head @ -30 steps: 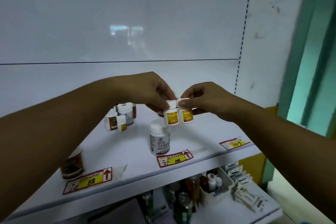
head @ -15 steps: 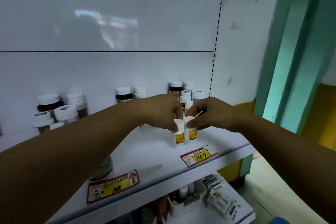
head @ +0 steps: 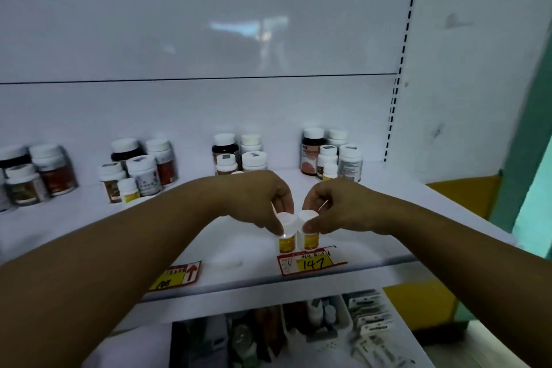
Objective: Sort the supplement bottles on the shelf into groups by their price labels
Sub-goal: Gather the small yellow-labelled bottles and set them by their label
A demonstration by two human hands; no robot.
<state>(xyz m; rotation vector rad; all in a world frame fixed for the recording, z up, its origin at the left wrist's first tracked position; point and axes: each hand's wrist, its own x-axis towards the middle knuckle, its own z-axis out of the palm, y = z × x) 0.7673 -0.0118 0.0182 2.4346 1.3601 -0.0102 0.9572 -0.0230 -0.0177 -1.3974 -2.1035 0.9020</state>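
Currently two small white-capped bottles with yellow-orange labels, print unreadable: left bottle [head: 286, 238] and right bottle [head: 310, 236] are standing side by side at the shelf [head: 89, 233] front, just behind price label "147" [head: 310, 262]. Left hand [head: 257, 197] and right hand [head: 337, 206] are each pinching one cap, grip narrow. Price label "108" [head: 176, 276] is lying further left.

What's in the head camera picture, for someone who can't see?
The left hand pinches the left bottle, the right hand the right bottle, side by side behind the 147 tag on a shelf. More bottles cluster at the back.
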